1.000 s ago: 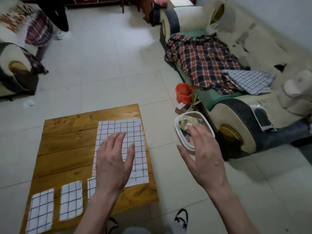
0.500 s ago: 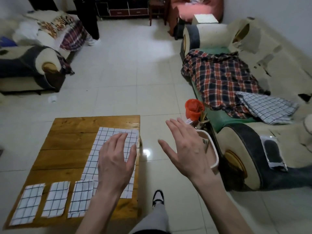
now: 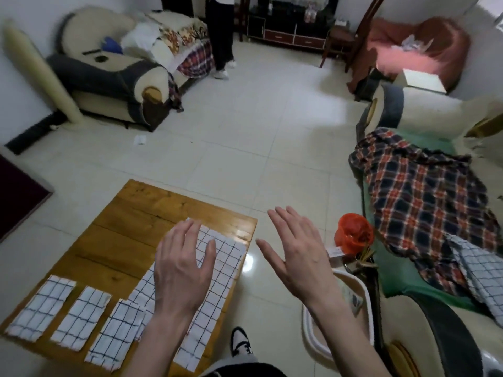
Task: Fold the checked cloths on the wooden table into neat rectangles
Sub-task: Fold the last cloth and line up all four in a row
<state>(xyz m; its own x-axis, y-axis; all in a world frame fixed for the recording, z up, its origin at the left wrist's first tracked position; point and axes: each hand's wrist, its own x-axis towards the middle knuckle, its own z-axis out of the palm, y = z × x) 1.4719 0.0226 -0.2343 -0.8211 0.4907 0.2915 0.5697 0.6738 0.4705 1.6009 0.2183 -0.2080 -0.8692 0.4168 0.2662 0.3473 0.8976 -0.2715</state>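
Observation:
A large white checked cloth (image 3: 220, 270) lies flat along the right side of the wooden table (image 3: 141, 213). My left hand (image 3: 183, 268) rests on it, palm down, fingers spread. Three small folded checked cloths sit in a row at the table's near left: one (image 3: 40, 304), a second (image 3: 80, 317), a third (image 3: 115, 333) overlapping the large cloth's edge. My right hand (image 3: 298, 251) hovers open over the floor, right of the table, holding nothing.
A white basket (image 3: 351, 281) and a red cup (image 3: 353, 232) stand on the floor by the sofa (image 3: 435, 336) at right, which carries a plaid blanket (image 3: 424, 202) and another checked cloth (image 3: 481, 276). A person's legs (image 3: 221, 36) stand at the back. My shoe (image 3: 241, 342) is beside the table.
The view has swung up and left, showing more of the room. My right hand came away from the basket toward the table. My left hand stays on the large cloth.

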